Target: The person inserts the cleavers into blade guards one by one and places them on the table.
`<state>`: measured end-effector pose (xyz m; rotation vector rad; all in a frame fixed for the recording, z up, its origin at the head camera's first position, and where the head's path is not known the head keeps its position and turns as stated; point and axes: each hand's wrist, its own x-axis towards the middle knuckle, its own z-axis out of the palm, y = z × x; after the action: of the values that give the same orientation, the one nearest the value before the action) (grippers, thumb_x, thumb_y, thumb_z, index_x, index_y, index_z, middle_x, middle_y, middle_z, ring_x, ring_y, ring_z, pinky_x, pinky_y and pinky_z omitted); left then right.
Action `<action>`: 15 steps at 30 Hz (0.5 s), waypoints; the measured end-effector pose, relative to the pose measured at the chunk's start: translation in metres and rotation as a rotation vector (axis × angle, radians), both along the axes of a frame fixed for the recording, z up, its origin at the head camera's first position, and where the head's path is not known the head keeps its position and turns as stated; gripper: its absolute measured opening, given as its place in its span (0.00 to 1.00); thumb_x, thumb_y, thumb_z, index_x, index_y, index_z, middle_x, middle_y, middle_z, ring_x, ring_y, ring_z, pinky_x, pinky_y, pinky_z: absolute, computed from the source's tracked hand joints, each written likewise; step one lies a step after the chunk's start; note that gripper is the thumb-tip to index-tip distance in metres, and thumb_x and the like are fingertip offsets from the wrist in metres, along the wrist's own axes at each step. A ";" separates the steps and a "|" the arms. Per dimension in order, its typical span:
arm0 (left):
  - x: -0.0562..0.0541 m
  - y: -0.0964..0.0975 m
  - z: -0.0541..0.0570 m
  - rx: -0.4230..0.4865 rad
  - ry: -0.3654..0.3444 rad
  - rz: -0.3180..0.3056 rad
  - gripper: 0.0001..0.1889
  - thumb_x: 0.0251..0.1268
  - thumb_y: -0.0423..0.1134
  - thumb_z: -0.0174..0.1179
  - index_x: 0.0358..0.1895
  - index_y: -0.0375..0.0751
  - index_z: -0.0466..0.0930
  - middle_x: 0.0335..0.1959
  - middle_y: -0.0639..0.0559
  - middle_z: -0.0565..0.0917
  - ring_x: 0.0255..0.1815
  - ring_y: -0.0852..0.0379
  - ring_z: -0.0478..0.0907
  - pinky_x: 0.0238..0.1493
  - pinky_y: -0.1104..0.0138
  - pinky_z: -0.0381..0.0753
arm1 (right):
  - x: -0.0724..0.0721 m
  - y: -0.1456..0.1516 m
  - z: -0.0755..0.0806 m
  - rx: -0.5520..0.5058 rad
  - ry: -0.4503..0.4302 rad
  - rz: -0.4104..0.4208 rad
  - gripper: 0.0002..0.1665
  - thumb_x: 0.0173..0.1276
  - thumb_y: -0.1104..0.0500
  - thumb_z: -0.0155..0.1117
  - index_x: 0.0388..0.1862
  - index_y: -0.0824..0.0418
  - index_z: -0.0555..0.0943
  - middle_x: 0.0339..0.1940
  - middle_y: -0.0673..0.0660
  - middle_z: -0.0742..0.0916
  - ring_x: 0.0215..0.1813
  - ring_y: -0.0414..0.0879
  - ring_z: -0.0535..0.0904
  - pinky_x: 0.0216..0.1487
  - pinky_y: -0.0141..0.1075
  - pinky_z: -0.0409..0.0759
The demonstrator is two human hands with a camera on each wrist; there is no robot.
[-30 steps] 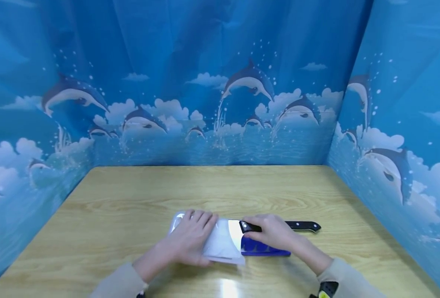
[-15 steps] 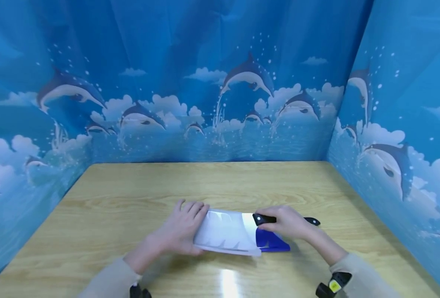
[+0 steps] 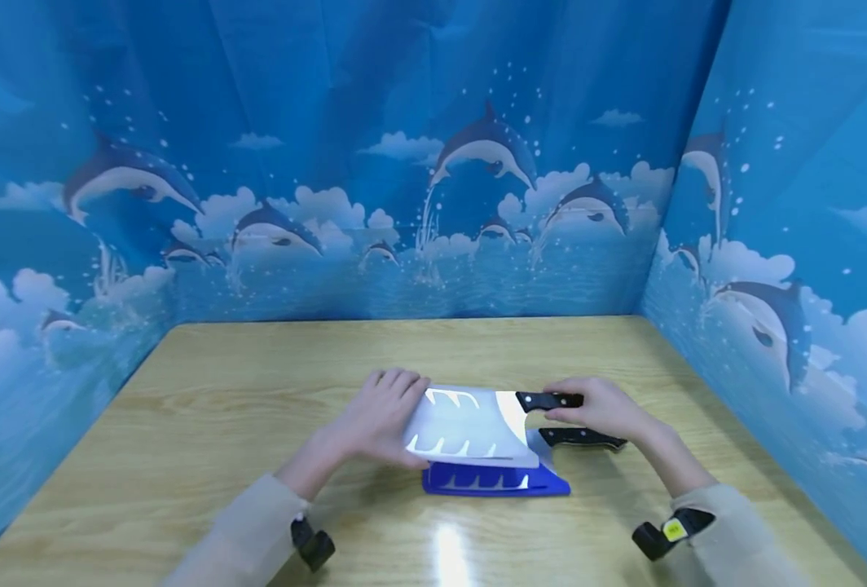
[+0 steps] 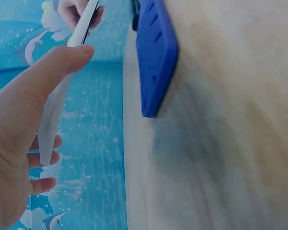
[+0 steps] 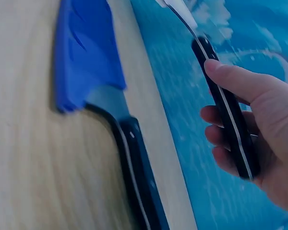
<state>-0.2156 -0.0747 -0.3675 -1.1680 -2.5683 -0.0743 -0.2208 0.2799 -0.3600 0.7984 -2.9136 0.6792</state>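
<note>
A cleaver in a white blade cover is held up between both hands, its blade side toward the left. My left hand pinches the far end of the cover, thumb on one face and fingers behind, as the left wrist view shows. My right hand grips the black riveted handle, thumb along one side and fingers curled round it. Below, a second cleaver in a blue blade cover lies on the table, its black handle to the right. The white cover hides part of it in the head view.
The wood-grain table is bordered at the back and sides by a blue dolphin-print curtain. A dark wrist camera sits at the left sleeve, another at the right one.
Both hands have lifted the white-covered cleaver up and away, shifting it right, so more of the blue-covered cleaver shows. The left hand has changed its place on the cover.
</note>
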 end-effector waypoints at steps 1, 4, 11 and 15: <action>-0.003 0.002 0.001 0.006 -0.015 0.004 0.58 0.30 0.73 0.63 0.63 0.33 0.63 0.56 0.40 0.71 0.56 0.45 0.66 0.57 0.50 0.65 | -0.002 0.006 0.001 -0.029 -0.020 -0.031 0.26 0.59 0.48 0.66 0.50 0.64 0.81 0.44 0.59 0.85 0.42 0.52 0.80 0.40 0.44 0.78; -0.013 0.006 0.003 0.030 -0.060 0.009 0.58 0.31 0.72 0.65 0.64 0.31 0.63 0.56 0.39 0.70 0.57 0.45 0.66 0.59 0.52 0.65 | -0.008 0.023 0.002 -0.126 -0.084 -0.102 0.26 0.59 0.54 0.66 0.52 0.70 0.78 0.43 0.63 0.83 0.34 0.53 0.79 0.32 0.43 0.79; -0.035 0.019 0.005 0.027 -0.118 0.016 0.58 0.34 0.74 0.62 0.65 0.31 0.62 0.57 0.40 0.70 0.57 0.47 0.66 0.60 0.58 0.66 | -0.022 0.048 0.004 -0.260 -0.143 -0.215 0.25 0.60 0.58 0.66 0.50 0.74 0.75 0.29 0.57 0.81 0.23 0.46 0.74 0.23 0.38 0.76; -0.045 0.029 0.006 -0.009 -0.152 0.036 0.58 0.37 0.75 0.59 0.67 0.32 0.60 0.60 0.41 0.68 0.60 0.48 0.64 0.62 0.59 0.64 | -0.029 0.053 0.003 -0.305 -0.194 -0.261 0.25 0.61 0.59 0.64 0.52 0.76 0.73 0.28 0.56 0.81 0.29 0.47 0.76 0.32 0.42 0.78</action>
<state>-0.2610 -0.0455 -0.3615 -1.1603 -2.7226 -0.1495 -0.2501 0.3326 -0.3574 0.3306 -2.8912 1.1884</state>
